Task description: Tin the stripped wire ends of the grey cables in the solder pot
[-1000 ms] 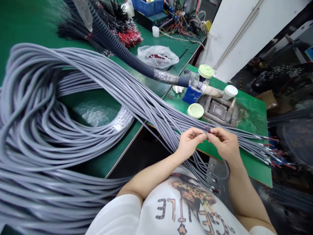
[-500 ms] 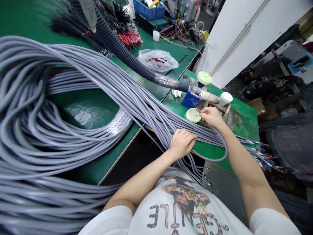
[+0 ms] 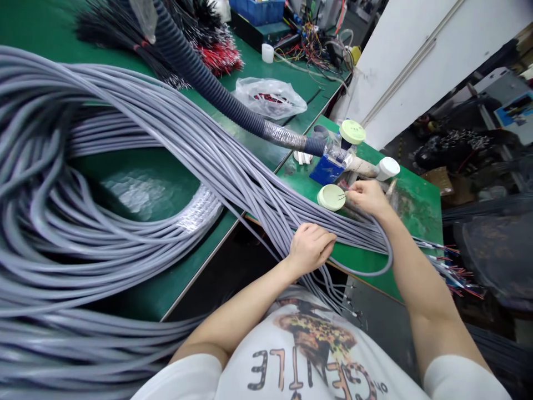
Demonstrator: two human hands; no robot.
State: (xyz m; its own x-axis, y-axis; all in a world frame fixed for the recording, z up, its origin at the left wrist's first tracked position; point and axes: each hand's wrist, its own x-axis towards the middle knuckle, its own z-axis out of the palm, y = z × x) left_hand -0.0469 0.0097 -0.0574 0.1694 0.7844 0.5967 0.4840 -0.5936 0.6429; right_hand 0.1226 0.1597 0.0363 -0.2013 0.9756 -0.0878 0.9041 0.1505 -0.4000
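A thick bundle of grey cables (image 3: 125, 166) loops over the green bench and runs right across a small green table (image 3: 416, 205). My right hand (image 3: 368, 197) pinches the stripped end of one grey cable (image 3: 385, 261), with its thin wires over a round pale-green lid (image 3: 331, 197). That cable curves back under my right forearm. My left hand (image 3: 312, 247) is closed over the bundle at the table's near edge, fingers curled on the cables.
A dark corrugated hose (image 3: 216, 89) crosses the bench to a blue block (image 3: 327, 169) and a metal pot. Another pale-green lid (image 3: 352, 131), a white cap (image 3: 387, 166), a plastic bag (image 3: 270, 97) and black and red wire bundles (image 3: 208, 50) lie behind. Stripped cable ends (image 3: 453, 269) hang off at right.
My hands have parted: the right hand carried one cable end up from in front of me to the pale-green lid, while the left hand dropped onto the bundle and stays there.
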